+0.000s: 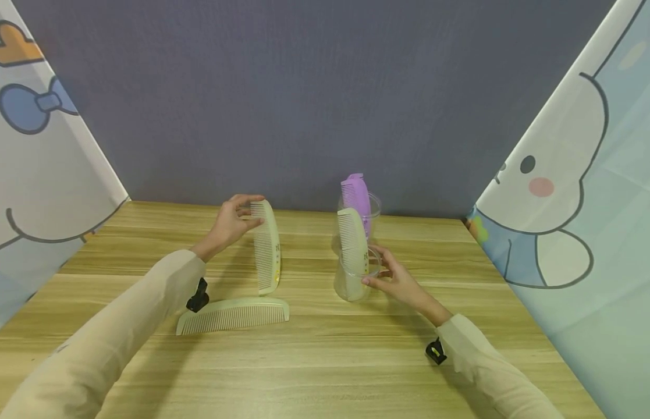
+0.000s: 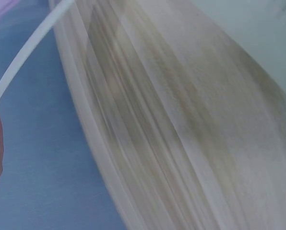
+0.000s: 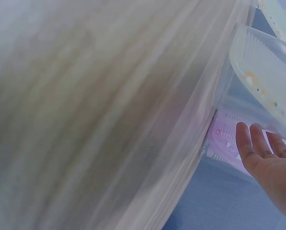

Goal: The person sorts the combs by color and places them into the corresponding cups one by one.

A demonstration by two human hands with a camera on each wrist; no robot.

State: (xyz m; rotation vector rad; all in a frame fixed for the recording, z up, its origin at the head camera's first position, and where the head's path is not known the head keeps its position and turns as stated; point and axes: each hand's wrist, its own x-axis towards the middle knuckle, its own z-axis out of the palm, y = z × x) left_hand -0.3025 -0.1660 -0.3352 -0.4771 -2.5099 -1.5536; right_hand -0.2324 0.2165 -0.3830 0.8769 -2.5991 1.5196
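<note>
My left hand [image 1: 233, 220] pinches the upper end of a pale green comb [image 1: 273, 250], which hangs nearly upright, teeth to the left. In the left wrist view this comb [image 2: 25, 52] appears edge-on. A second pale green comb [image 1: 233, 314] lies flat just below it, teeth toward me. My right hand [image 1: 395, 281] holds the rim area of a clear plastic cup [image 1: 343, 285] between thumb and fingers. Inside that cup stands another pale green comb [image 1: 353, 238], its upper half sticking out. In the right wrist view, the right hand's fingers [image 3: 246, 136] lie along the cup's side.
Behind the held cup stands another clear cup [image 1: 376, 205] with purple combs [image 1: 360, 195] in it. A dark grey panel [image 1: 314, 105] rises at the back edge of the wooden table [image 1: 325, 366]. Cartoon-printed sheets [image 1: 581, 244] flank both sides.
</note>
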